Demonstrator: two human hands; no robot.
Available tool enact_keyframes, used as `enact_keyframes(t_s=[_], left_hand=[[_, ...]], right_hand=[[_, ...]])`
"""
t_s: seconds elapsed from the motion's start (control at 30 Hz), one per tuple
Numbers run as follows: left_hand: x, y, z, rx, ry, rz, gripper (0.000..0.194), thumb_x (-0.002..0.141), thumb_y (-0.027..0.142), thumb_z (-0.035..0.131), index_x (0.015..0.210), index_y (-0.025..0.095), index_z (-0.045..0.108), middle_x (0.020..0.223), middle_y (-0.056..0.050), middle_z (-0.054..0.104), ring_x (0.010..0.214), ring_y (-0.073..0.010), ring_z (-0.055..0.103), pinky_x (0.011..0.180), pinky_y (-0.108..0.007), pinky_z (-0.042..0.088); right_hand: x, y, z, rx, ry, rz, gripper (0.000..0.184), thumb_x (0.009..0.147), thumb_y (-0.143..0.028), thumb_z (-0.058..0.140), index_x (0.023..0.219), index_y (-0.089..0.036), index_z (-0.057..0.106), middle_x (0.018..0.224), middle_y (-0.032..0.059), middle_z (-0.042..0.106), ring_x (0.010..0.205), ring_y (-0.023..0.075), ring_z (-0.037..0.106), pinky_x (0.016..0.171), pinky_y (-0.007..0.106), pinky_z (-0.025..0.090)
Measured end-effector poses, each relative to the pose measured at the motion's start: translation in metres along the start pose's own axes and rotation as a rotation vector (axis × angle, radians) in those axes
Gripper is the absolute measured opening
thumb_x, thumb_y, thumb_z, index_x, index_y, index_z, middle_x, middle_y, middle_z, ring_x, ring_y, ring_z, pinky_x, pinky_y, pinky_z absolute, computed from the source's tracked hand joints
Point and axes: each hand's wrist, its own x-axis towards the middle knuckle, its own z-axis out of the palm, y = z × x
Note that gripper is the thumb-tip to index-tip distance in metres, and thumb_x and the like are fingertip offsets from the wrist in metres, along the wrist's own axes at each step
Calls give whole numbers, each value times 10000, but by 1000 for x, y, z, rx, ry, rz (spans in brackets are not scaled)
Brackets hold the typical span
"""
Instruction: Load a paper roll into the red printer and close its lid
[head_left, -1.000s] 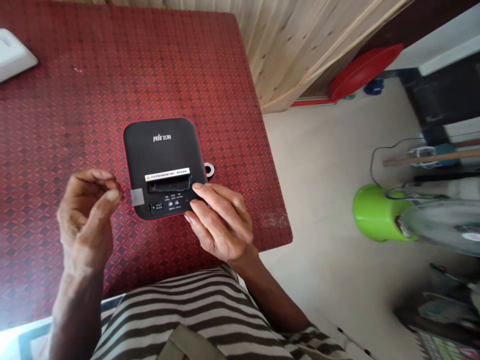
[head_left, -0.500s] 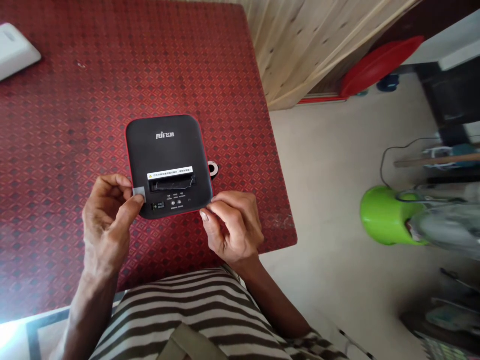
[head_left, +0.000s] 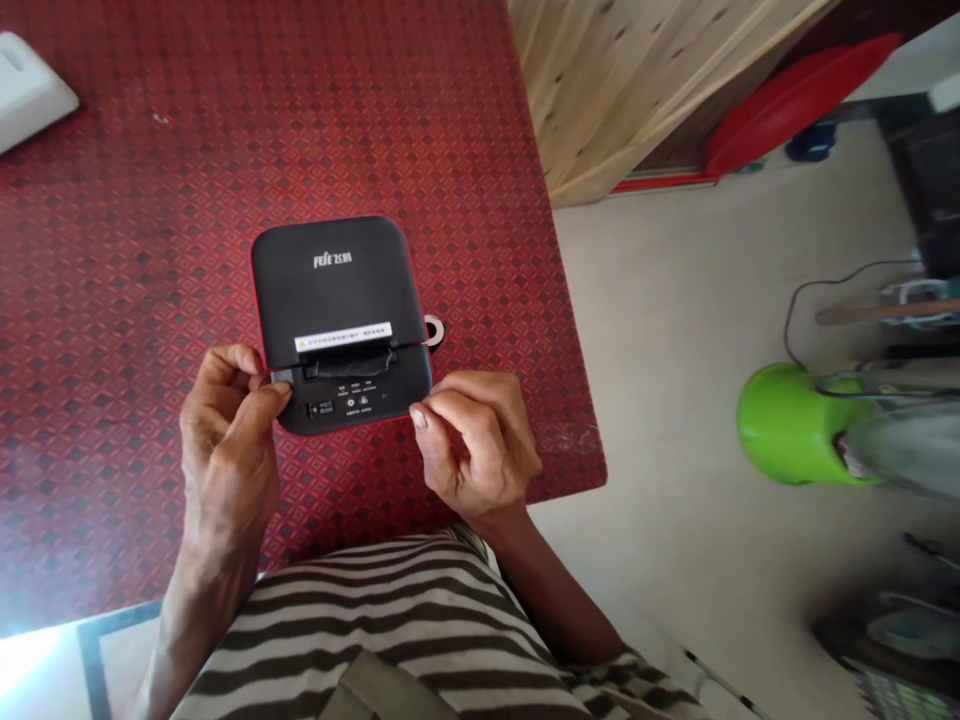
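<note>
A black receipt printer (head_left: 337,290) with red edges lies on the table in the head view, with a white warning label (head_left: 343,337) above its paper slot. Its lid stands slightly raised, with a gap along the seam. My left hand (head_left: 236,430) grips the printer's left side, thumb on the grey latch (head_left: 282,379). At the lower right corner, my right hand (head_left: 480,440) pinches the printer's edge between thumb and fingers. Just beyond the right side, a round white-and-black object (head_left: 434,331) shows in part.
The table (head_left: 150,250) has a red patterned cover. A white device (head_left: 34,90) sits at its far left. On the floor to the right stands a green bucket-like container (head_left: 787,425); a red basin (head_left: 795,105) leans near the wooden panel (head_left: 622,80).
The printer's lid has lifted a little, opening a gap at the seam beside the latch. Both hands keep their hold. The view has shifted slightly.
</note>
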Motion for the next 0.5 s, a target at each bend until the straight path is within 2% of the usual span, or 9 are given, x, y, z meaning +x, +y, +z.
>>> enact_keyframes(t_s=[0.2, 0.33, 0.4, 0.5], left_hand=[[-1, -2, 0, 26, -14, 11, 221, 636, 184, 738, 782, 208, 574, 763, 21, 475, 664, -110, 419, 628, -263, 345], [3, 3, -9, 77, -65, 64, 172, 693, 240, 746, 812, 210, 625, 756, 7, 513, 671, -129, 444, 644, -294, 336], [14, 4, -14, 90, -99, 136, 112, 744, 269, 710, 793, 201, 634, 724, 1, 520, 668, -135, 452, 657, -308, 337], [43, -1, -17, 85, -126, 279, 123, 806, 272, 658, 737, 195, 592, 671, 15, 486, 648, -129, 452, 685, -316, 369]], right_hand=[[7, -1, -3, 28, -10, 19, 72, 953, -152, 642, 987, -210, 618, 876, 48, 675, 799, 173, 639, 727, 349, 577], [33, 3, -11, 34, -69, -38, 134, 954, -129, 654, 1053, -220, 654, 940, 41, 722, 856, 174, 676, 778, 348, 592], [53, 5, -8, -12, -202, -116, 165, 978, -114, 620, 1101, -210, 674, 1007, 42, 746, 933, 175, 693, 856, 346, 593], [85, 5, 9, -152, -538, -180, 210, 1035, -118, 510, 1103, -180, 698, 1070, 52, 748, 994, 188, 705, 865, 334, 579]])
